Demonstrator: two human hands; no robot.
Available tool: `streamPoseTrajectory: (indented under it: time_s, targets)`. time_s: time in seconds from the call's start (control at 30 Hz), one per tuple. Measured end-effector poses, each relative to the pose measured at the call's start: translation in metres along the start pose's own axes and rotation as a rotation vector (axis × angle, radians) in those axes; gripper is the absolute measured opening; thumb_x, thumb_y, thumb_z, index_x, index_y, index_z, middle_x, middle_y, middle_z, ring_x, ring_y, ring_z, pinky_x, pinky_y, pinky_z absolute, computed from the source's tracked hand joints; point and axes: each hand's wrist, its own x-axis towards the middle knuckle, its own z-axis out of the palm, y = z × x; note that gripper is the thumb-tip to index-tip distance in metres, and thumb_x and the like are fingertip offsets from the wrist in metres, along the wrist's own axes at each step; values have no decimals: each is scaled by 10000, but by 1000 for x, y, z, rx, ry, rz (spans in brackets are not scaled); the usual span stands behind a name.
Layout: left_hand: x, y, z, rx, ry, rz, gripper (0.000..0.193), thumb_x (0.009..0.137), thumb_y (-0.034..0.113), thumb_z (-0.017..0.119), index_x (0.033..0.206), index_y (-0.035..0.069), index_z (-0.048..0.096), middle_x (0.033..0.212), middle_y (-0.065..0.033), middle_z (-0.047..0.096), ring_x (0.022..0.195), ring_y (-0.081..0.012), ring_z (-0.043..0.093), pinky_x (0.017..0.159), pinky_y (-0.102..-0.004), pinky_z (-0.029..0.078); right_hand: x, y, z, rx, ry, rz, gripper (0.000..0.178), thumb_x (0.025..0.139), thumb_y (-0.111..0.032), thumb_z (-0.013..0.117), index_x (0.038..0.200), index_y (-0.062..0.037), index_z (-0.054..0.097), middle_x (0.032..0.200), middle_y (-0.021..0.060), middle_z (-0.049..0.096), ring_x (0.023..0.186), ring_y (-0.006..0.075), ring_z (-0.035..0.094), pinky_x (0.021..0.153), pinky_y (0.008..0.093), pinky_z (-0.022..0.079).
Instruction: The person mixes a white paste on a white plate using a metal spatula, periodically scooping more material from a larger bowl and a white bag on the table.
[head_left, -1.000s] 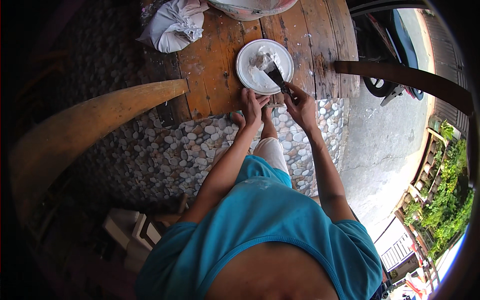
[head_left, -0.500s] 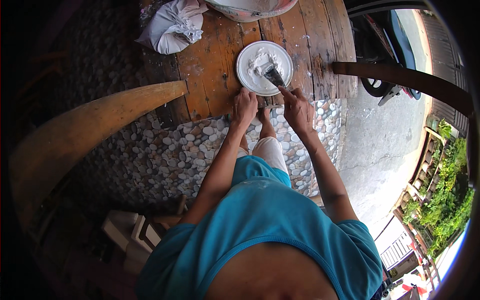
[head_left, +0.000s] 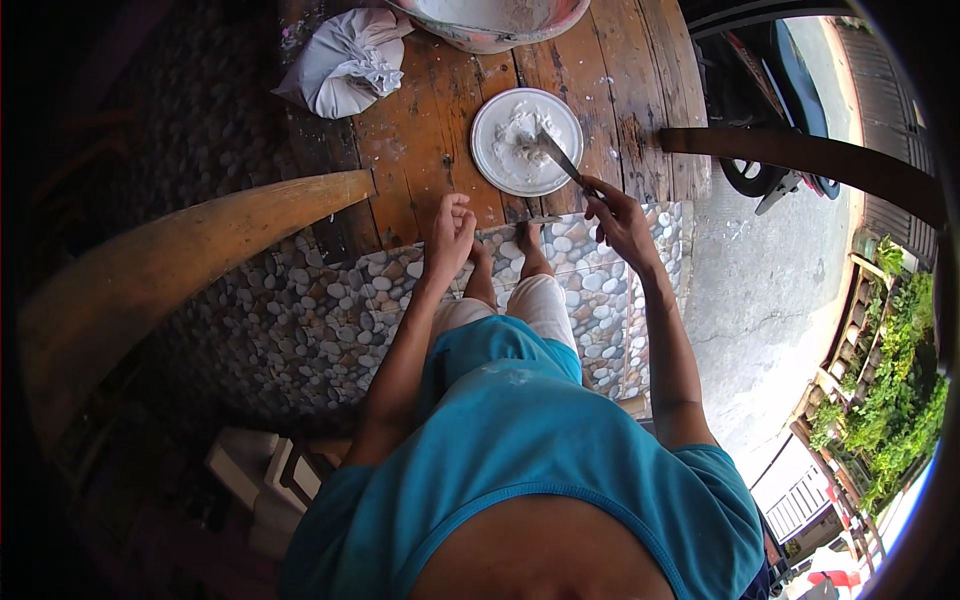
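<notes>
A round white lid-like plate [head_left: 487, 167] lies on the wooden table, with white paste [head_left: 520, 133] smeared and lumped over its middle. My right hand [head_left: 622, 226] grips a putty knife [head_left: 562, 158] by its handle, just off the plate's lower right. The blade slants up-left, and its tip is in the paste. Off the plate's lower left, at the table's near edge, is my left hand [head_left: 450, 235]. Its fingers are loosely bent and a little apart, with nothing in them.
A crumpled white bag [head_left: 348, 65] sits at the table's far left. Beside it stands a paste-smeared basin [head_left: 490, 30]. Curved wooden arms reach in from the left [head_left: 200, 225] and right [head_left: 790, 148]. A motorcycle [head_left: 790, 95] is parked beyond the table's right side.
My left hand has left the plate's near rim and moved left. My right hand has shifted right and slightly down, turning the putty knife so its blade shows edge-on.
</notes>
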Motion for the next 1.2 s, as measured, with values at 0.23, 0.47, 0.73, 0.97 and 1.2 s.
streamPoseTrajectory:
  time_s: [0.23,0.47,0.73,0.97,1.2]
  targets:
    - [13,-19,27,-164,195,73,386,894,73,551,1266,-6,487,1045,-147,602,908,-233,623,768,-341,518,-4,15,-37,205,-115,216,447,953,-243,530,1333,-8,514,764,32,633,514,58,532,407,192,326]
    - [44,12,34,175,260,215,401,819,-20,582,1219,-33,553,989,-148,569,843,-267,597,750,-361,498,33,33,-24,482,-217,241,446,948,-215,527,1319,31,506,755,11,602,516,58,511,445,178,374]
    - [57,9,28,109,276,148,261,823,18,605,1079,-22,631,897,-127,620,764,-227,647,679,-335,520,48,13,-7,-188,40,-183,302,922,-191,592,1198,-81,646,687,78,655,548,123,583,516,305,446]
    - [78,-4,33,-9,365,44,145,796,96,666,902,1,692,769,-113,698,682,-209,684,655,-314,534,19,2,36,-952,240,-366,305,862,-131,578,1132,-228,680,776,123,606,641,316,649,526,418,491]
    - [82,-11,31,-104,374,-10,164,795,137,689,879,-3,703,757,-112,704,693,-205,690,662,-311,533,19,-45,18,-886,226,-414,281,848,-111,575,1082,-201,703,763,138,616,661,316,654,530,411,493]
